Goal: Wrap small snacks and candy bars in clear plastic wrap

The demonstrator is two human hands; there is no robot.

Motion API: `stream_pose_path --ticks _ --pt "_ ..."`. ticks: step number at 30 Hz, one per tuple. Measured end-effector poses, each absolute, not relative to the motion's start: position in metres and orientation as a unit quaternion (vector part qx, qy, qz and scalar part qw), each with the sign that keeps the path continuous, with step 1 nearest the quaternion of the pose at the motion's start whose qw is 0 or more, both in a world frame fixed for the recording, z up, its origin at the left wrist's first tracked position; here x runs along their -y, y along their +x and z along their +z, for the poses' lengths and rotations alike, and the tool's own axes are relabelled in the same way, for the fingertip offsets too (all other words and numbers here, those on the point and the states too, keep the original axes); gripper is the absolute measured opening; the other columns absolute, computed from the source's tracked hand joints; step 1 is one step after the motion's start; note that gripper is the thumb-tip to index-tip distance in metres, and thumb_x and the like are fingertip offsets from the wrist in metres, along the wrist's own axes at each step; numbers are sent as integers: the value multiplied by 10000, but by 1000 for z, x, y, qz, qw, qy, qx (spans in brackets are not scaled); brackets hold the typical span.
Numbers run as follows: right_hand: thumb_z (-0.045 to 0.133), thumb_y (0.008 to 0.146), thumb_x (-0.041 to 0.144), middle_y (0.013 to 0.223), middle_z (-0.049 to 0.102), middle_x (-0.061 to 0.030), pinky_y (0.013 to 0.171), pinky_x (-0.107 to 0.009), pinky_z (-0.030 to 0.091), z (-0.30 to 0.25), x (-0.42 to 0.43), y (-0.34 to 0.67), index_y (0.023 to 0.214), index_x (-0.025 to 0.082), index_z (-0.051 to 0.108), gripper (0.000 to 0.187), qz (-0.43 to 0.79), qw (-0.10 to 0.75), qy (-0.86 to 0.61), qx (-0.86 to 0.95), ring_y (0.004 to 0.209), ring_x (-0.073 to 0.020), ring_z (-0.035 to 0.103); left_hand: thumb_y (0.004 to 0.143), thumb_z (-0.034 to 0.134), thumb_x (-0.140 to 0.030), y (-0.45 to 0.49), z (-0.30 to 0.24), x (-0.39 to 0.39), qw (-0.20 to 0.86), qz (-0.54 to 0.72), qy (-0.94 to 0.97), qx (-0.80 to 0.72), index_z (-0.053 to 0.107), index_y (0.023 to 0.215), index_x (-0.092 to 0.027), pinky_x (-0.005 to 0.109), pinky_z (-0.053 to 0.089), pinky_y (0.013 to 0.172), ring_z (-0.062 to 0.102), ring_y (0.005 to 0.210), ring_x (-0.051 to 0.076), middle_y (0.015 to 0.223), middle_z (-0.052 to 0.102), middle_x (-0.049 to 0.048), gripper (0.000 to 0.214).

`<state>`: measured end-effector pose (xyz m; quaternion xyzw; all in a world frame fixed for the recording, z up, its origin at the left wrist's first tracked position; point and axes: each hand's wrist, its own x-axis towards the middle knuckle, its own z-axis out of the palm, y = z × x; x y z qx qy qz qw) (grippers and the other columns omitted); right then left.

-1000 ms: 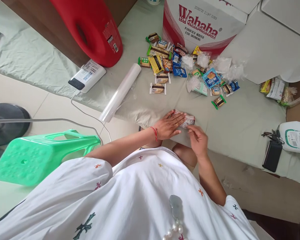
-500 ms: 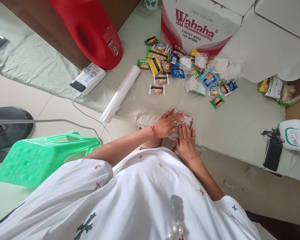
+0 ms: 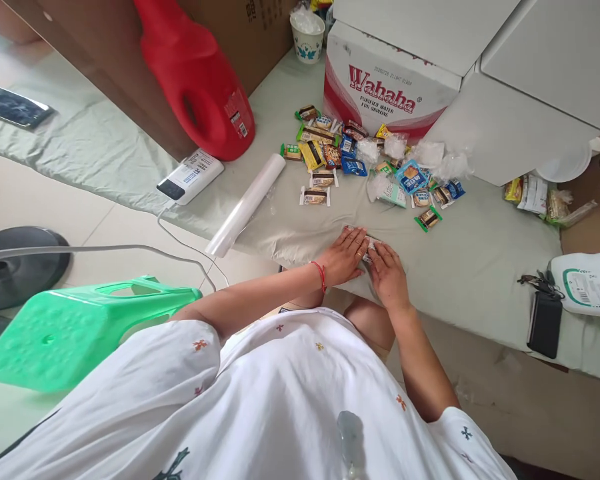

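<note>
Plastic-wrapped packet (image 3: 369, 256) sits under the left hand (image 3: 344, 259) and right hand (image 3: 389, 274), fingers flat, nearly together; pushing too hard might squash it.

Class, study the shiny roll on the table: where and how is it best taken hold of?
Probably around the middle of the roll, from above, with the left hand closing across its length: it is long and slim, lies slantwise on the table, and its near end reaches the table's edge.
</note>
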<state>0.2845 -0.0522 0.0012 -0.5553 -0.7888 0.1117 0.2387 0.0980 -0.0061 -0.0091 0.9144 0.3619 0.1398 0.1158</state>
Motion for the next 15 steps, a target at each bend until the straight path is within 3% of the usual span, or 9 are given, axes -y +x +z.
stream_pose_path --ticks 3,5,9,11,15 --pt "476 1055 310 1334 713 -111 1143 -548 512 17 48 289 1283 260 737 350 134 290 -542 777 1321 -278 609 1000 460 -196 94 -5 -9 184 167 893 -376 518 1460 -57 575 289 1267 380 1549 329 1610 436 271 484" --pt "506 1051 372 1328 712 -104 1124 -530 529 29 47 290 1286 280 727 336 163 354 -549 739 1305 -269 624 1018 393 -171 92 2 -14 276 214 857 -379 561 1412 -113 510 365 1234 487 1474 285 1546 544 208 432" --pt "613 972 547 1529 558 -146 1076 -482 558 39 43 286 1489 253 557 597 264 499 -576 592 1419 -284 539 1051 426 -439 100 18 -7 524 345 688 -365 596 1270 -156 386 552 963 683 1100 240 1219 721 126 396" --pt "631 935 604 1455 620 -160 1019 -473 584 35 42 280 1451 218 577 647 380 500 -565 535 1325 -292 620 1026 464 -549 109 20 0 622 407 571 -347 578 1224 -163 347 562 868 682 983 210 1123 722 97 448" --pt "728 856 576 1218 744 -118 890 -425 614 21 44 264 1260 196 673 557 523 494 -553 421 1040 -255 730 937 629 -571 120 16 5 669 455 452 -376 609 1160 -172 344 542 929 662 1071 209 1154 706 88 457"
